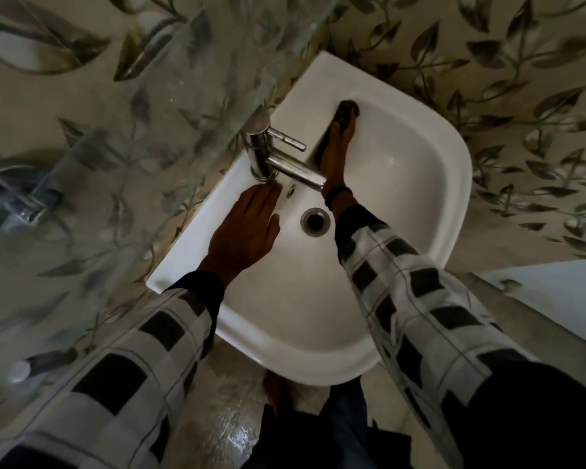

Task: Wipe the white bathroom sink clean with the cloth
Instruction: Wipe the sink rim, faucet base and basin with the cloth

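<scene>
Right hand (338, 154) pressing dark cloth (347, 110) flat against far inner wall of sink (430, 184), past tap (278, 160). Left hand (247, 228) splayed, empty, braced on ledge. Best: firm overlapping strokes down toward drain (315, 221).

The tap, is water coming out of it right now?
No, the tap shows no stream under its spout, and the sink bowl around the drain looks free of running water.

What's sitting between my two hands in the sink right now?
In the head view, the round metal drain lies between the left hand and right hand, with the chrome tap spout above it.
</scene>
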Tool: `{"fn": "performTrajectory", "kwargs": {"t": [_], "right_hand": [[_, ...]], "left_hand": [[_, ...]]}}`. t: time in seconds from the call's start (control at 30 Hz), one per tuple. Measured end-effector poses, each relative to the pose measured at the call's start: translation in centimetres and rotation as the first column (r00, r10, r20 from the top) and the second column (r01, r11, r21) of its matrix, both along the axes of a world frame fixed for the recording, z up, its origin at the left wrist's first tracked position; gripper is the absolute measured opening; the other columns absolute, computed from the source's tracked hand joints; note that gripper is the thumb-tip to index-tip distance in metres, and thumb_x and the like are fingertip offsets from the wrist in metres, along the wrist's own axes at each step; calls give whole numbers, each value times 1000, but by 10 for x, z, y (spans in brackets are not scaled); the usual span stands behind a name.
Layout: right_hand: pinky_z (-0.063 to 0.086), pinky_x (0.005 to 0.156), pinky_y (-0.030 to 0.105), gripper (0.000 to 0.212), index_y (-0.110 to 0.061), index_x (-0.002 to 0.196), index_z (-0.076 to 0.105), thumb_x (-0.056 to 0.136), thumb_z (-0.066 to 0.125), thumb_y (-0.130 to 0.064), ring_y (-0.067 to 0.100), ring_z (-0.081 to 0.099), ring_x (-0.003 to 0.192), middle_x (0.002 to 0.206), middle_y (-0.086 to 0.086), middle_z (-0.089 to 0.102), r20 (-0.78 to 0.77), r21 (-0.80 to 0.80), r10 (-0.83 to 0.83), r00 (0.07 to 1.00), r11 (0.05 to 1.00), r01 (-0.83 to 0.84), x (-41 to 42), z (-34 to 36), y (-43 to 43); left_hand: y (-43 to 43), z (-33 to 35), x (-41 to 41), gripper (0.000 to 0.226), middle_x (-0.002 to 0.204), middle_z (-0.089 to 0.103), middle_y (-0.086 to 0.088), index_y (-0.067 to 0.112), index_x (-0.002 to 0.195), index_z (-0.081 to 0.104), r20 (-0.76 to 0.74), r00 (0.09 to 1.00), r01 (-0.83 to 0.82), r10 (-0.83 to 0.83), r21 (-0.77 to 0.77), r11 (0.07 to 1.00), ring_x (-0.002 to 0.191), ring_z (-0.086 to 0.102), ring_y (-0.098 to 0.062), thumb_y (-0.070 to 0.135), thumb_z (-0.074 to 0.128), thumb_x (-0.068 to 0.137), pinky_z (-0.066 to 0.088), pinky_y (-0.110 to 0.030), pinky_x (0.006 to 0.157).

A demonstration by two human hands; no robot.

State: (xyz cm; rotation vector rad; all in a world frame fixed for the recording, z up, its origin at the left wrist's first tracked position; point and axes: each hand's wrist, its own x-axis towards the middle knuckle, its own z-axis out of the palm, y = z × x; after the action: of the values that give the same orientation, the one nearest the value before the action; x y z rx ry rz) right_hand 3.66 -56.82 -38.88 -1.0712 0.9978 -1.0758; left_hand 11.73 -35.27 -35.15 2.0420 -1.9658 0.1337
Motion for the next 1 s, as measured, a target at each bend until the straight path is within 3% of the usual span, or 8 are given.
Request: {"fn": "performTrajectory", "kwargs": {"t": [0.13,0.23,0.33,0.4,0.57,0.7,0.87,1.0], "right_hand": [[22,111,7,56,-13,158,6,108,32,-24,-5,23,139,163,-5,11,33,22,56,998,998,-56,-3,-2,65],[24,122,38,65,-26,155,20,99,40,-52,10,31,144,160,-3,28,108,258,52,993,963,-78,-5,-16,116],[53,89,31,38,-22,135,37,103,43,-41,17,57,111,126,1,57,138,458,6,990,886,-70,-7,-9,148],[55,73,27,24,-24,128,37,106,41,-32,13,58,96,112,-1,58,155,503,30,987,858,-105,-6,-13,169],[33,117,46,32,-22,134,41,103,44,-31,20,48,125,138,9,50,90,300,88,992,947,-111,-14,-4,172],[29,118,37,49,-18,148,31,103,42,-36,13,46,125,141,-1,46,163,385,-7,987,921,-57,-5,1,137],[19,123,45,75,-25,157,15,96,45,-56,16,23,148,163,-2,21,128,249,191,973,943,-218,0,-13,193],[17,124,37,56,-13,157,12,108,34,-27,19,21,149,163,3,18,157,250,91,983,960,-129,3,-7,177]], "left_hand": [[1,2,2,47,142,55,-20,-4,145,46,-88,996,32,-34,-24,999,130,49,-35,18,43,103,38,-41,115],[4,4,2,50,143,53,-21,-4,147,43,-167,985,35,-36,-10,999,132,44,-32,19,40,102,36,-40,116],[6,7,2,55,148,47,-22,-4,149,37,-262,965,36,-34,4,999,134,38,-30,21,38,100,29,-37,117],[7,7,3,56,151,43,-23,-3,150,35,-305,952,33,-29,9,999,137,37,-31,23,36,100,26,-35,118],[9,4,8,51,145,49,-24,-4,146,43,-278,961,3,-17,-49,999,133,44,-37,20,36,101,33,-43,116],[9,5,7,44,137,56,-22,-4,139,52,-249,969,-26,-6,-125,992,127,47,-33,14,39,101,33,-35,113],[14,9,10,42,132,60,-21,-2,135,57,-265,959,-136,101,-119,984,124,52,-33,8,39,98,40,-39,111],[30,11,37,43,136,59,-19,1,136,56,-53,997,-56,54,-40,998,127,55,-36,7,40,97,42,-46,111]]}}
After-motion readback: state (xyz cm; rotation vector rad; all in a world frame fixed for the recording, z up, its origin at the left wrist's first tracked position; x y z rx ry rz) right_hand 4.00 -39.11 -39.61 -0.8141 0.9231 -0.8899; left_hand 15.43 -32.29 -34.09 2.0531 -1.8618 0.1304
